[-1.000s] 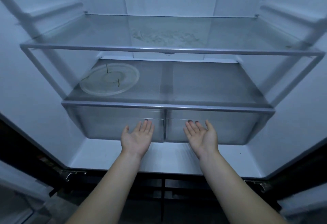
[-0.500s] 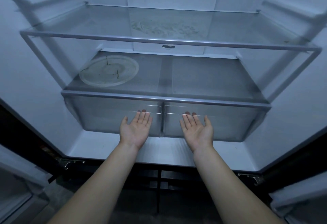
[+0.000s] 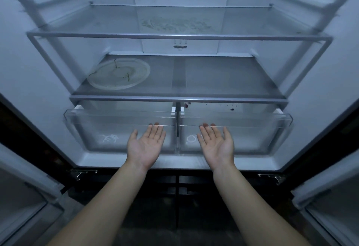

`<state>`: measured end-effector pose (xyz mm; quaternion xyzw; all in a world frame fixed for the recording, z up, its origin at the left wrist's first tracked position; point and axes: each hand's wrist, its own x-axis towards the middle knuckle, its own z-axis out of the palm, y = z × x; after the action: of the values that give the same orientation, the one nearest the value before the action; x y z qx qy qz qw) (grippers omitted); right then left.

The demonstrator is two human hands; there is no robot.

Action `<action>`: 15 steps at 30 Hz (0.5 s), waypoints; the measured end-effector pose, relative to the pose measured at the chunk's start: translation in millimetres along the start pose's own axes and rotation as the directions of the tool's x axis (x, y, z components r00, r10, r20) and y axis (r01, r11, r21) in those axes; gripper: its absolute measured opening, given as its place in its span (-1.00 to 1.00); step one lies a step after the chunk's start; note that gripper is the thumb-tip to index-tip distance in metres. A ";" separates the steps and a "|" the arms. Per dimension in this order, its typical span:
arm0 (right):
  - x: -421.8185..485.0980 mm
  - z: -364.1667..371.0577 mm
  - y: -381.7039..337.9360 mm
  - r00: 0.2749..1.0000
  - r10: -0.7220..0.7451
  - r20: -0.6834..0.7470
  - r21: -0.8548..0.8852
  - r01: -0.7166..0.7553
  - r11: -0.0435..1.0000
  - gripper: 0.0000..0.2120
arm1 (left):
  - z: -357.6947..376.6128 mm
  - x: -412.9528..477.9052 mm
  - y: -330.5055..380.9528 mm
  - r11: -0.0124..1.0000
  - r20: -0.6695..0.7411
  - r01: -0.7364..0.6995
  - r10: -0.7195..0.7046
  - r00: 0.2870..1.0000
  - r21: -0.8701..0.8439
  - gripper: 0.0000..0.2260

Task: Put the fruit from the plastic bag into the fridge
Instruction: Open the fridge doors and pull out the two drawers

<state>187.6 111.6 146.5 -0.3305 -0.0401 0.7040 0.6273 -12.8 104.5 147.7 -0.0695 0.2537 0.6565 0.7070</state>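
Left hand [image 3: 146, 146]: palm up, fingers straight and close together, thumb out toward 10 o'clock. Holds nothing. Fingertips [image 3: 155, 127] reach the ridge across the front of the left drawer [image 3: 108, 129] and seem to touch it.

Right hand [image 3: 216, 144]: same pose, palm up, fingers straight, thumb out toward 2 o'clock, nothing held. Fingertips [image 3: 206, 127] are at the matching ridge on the right drawer [image 3: 252, 129].

The hands are apart, with the seam between the drawers running toward 12 o'clock between them. Both forearms come in from 6 o'clock.

Drawers: clear plastic, side by side, fronts standing forward of the shelf edge above. Each front carries a faint white drawing. Dark specks [image 3: 232, 109] at the back of the right drawer, toward 1 o'clock from the right hand.

At 12 o'clock from the hands is the lower shelf [image 3: 178, 99], glass with a grey front rail. A clear round plate [image 3: 118, 73] sits on its left half, toward 11 o'clock, with thin dark strands lying on it.

Further toward 12 o'clock is the upper shelf [image 3: 178, 37], with a pale smeared patch [image 3: 174, 25] at its centre.

The fridge [image 3: 29, 70] stands open in dim light. Left door [image 3: 23, 197] at 8 o'clock, right door [image 3: 334, 197] at 4 o'clock.

Where the fruit and plastic bag are cannot be told from this view.
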 end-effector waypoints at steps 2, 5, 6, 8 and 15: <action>-6.9 -4.4 3.0 1.000 -0.004 -0.001 0.001 0.004 1.000 -0.55 | -4.1 -8.6 -1.9 1.000 0.000 0.014 -0.014 1.000 0.010 -0.56; -16.2 -10.6 7.8 1.000 0.004 0.001 0.005 -0.004 1.000 -0.54 | -11.5 -21.6 -5.2 1.000 0.001 0.031 -0.031 1.000 0.004 -0.55; -18.9 -12.0 8.8 1.000 0.002 0.002 0.006 -0.002 1.000 -0.54 | -14.0 -25.3 -6.2 0.999 0.003 0.035 -0.035 0.999 -0.002 -0.55; -23.8 -14.5 10.8 1.000 -0.007 0.004 0.020 0.007 1.000 -0.53 | -18.4 -31.4 -6.8 0.999 0.004 0.045 -0.045 0.999 -0.013 -0.55; -37.0 -18.1 15.9 1.000 -0.014 0.004 0.044 0.014 0.999 -0.54 | -24.3 -45.8 -5.6 0.998 0.007 0.063 -0.063 0.998 -0.012 -0.55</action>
<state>183.1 68.1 140.3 -0.3150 -0.0284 0.7009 0.6393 -14.4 52.4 146.1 -0.0797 0.2448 0.6356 0.7278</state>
